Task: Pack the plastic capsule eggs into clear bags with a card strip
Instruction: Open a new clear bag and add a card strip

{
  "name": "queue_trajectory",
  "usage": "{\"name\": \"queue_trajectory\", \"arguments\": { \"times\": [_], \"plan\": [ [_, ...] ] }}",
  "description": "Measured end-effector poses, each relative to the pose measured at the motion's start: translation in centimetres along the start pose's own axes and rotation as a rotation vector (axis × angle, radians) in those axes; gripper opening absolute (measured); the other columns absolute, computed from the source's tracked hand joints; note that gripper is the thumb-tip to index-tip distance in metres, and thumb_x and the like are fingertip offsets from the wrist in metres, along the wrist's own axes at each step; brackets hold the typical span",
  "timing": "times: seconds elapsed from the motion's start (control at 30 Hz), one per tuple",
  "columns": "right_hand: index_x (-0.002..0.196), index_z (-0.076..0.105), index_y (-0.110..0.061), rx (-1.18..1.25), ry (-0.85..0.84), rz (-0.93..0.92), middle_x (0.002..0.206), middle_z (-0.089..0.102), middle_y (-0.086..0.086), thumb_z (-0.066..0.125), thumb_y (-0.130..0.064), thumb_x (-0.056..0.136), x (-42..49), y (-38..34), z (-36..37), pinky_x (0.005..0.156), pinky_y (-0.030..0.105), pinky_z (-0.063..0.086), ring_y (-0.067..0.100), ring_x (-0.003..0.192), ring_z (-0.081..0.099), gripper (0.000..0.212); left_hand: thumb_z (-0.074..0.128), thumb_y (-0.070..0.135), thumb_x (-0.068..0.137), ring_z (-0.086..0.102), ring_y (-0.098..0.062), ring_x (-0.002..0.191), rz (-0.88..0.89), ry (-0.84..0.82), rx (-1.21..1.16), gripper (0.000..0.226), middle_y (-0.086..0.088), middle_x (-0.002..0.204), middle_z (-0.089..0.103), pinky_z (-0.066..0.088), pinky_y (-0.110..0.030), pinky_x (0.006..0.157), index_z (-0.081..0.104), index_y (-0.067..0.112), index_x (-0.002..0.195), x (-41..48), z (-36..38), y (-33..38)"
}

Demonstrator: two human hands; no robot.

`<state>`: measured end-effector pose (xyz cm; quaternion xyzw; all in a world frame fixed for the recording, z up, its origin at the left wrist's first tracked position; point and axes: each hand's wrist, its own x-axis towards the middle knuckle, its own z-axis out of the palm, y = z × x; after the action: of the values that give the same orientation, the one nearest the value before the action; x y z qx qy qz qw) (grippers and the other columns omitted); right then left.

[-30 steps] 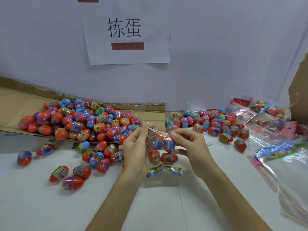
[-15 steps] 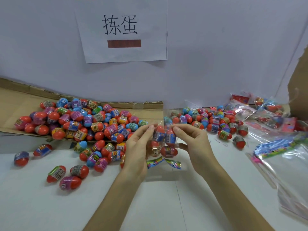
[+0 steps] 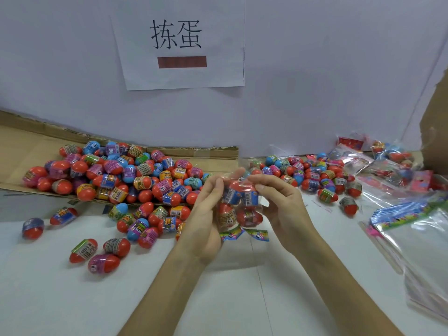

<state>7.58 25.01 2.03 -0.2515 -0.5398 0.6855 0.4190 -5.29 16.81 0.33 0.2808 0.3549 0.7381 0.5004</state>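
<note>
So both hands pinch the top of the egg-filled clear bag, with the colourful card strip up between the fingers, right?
No. The head view shows the left hand and right hand pinching the top of the clear bag, but the card strip sits at its bottom, below the eggs.

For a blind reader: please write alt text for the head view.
The left hand and the right hand pinch the top of a clear bag of capsule eggs, with a colourful card strip at its bottom. Loose eggs are heaped on flat cardboard at left; more eggs and clear bags lie at right.
</note>
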Motion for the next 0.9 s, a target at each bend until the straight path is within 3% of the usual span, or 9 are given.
{"name": "queue_trajectory", "arguments": {
  "times": [0.07, 0.2, 0.37, 0.43, 0.53, 0.6, 0.7, 0.83, 0.9],
  "plan": [
    [0.089, 0.083, -0.024, 0.001, -0.014, 0.001, 0.104, 0.076, 0.002, 0.054, -0.002, 0.1, -0.1, -0.1, 0.0, 0.068, 0.03, 0.061, 0.015, 0.098, 0.072, 0.038, 0.05, 0.039, 0.102, 0.066, -0.029, 0.125, 0.01, 0.0, 0.009, 0.041, -0.008, 0.138, 0.067, 0.06, -0.051, 0.095, 0.066, 0.016, 0.131, 0.0, 0.0, 0.0],
    [0.083, 0.081, -0.022, 0.053, -0.004, -0.004, 0.099, 0.076, 0.002, 0.05, -0.002, 0.101, -0.1, -0.1, 0.1, 0.07, 0.033, 0.062, 0.012, 0.095, 0.072, 0.041, 0.051, 0.041, 0.1, 0.065, -0.03, 0.127, 0.036, 0.002, -0.007, 0.041, -0.009, 0.139, 0.067, 0.058, -0.051, 0.099, 0.07, 0.016, 0.126, 0.0, 0.3, 0.0],
    [0.104, 0.074, -0.013, 0.103, -0.003, 0.016, 0.107, 0.076, 0.001, 0.047, -0.006, 0.102, -0.1, -0.1, 0.3, 0.072, 0.031, 0.062, 0.013, 0.099, 0.072, 0.028, 0.045, 0.045, 0.104, 0.066, -0.025, 0.126, 0.036, -0.044, -0.021, 0.037, -0.004, 0.138, 0.068, 0.058, -0.046, 0.096, 0.077, 0.03, 0.112, -0.3, 0.4, 0.0],
    [0.107, 0.076, -0.017, 0.094, -0.028, 0.007, 0.113, 0.076, 0.0, 0.046, -0.007, 0.103, -0.2, -0.2, 0.2, 0.074, 0.031, 0.061, 0.013, 0.104, 0.071, 0.032, 0.045, 0.045, 0.105, 0.064, -0.026, 0.128, 0.01, -0.031, -0.066, 0.036, -0.005, 0.14, 0.067, 0.057, -0.045, 0.097, 0.073, 0.027, 0.119, -0.3, 0.4, 0.1],
    [0.086, 0.081, -0.023, 0.154, -0.061, -0.016, 0.102, 0.076, -0.004, 0.055, -0.018, 0.091, -0.4, -0.4, 0.2, 0.073, 0.03, 0.061, 0.009, 0.097, 0.07, 0.027, 0.048, 0.046, 0.102, 0.059, -0.028, 0.136, 0.003, -0.047, -0.076, 0.043, -0.004, 0.145, 0.063, 0.046, -0.054, 0.112, 0.062, 0.024, 0.135, -0.4, 0.5, 0.2],
    [0.08, 0.079, -0.025, 0.172, -0.098, -0.014, 0.096, 0.074, -0.005, 0.055, -0.023, 0.087, -0.5, -0.4, 0.2, 0.072, 0.028, 0.06, 0.007, 0.093, 0.069, 0.025, 0.048, 0.048, 0.099, 0.058, -0.027, 0.136, 0.015, -0.069, -0.073, 0.035, 0.001, 0.144, 0.064, 0.043, -0.055, 0.114, 0.071, 0.035, 0.122, -0.6, 0.8, 0.4],
    [0.074, 0.074, -0.024, 0.216, -0.135, 0.019, 0.092, 0.072, -0.007, 0.048, -0.017, 0.095, -0.6, -0.3, 0.0, 0.068, 0.024, 0.057, 0.005, 0.089, 0.069, 0.035, 0.042, 0.046, 0.102, 0.06, -0.024, 0.135, -0.004, -0.082, -0.1, 0.035, 0.004, 0.143, 0.064, 0.052, -0.051, 0.107, 0.076, 0.038, 0.107, -1.0, 1.0, 0.5],
    [0.067, 0.069, -0.024, 0.246, -0.157, 0.092, 0.097, 0.072, -0.004, 0.052, -0.023, 0.084, -0.6, -0.5, -0.1, 0.071, 0.029, 0.059, 0.008, 0.093, 0.071, 0.024, 0.03, 0.043, 0.112, 0.061, -0.024, 0.133, -0.085, -0.09, -0.154, 0.047, -0.003, 0.148, 0.061, 0.058, -0.041, 0.099, 0.066, 0.02, 0.132, -1.4, 0.9, 0.7],
    [0.065, 0.066, -0.023, 0.266, -0.175, 0.121, 0.096, 0.071, -0.003, 0.051, -0.022, 0.082, -0.6, -0.6, -0.1, 0.069, 0.029, 0.059, 0.009, 0.092, 0.072, 0.023, 0.025, 0.039, 0.114, 0.062, -0.022, 0.131, -0.067, -0.132, -0.18, 0.053, -0.001, 0.146, 0.062, 0.057, -0.041, 0.101, 0.075, 0.027, 0.106, -1.5, 1.0, 0.8]
  ]
}}
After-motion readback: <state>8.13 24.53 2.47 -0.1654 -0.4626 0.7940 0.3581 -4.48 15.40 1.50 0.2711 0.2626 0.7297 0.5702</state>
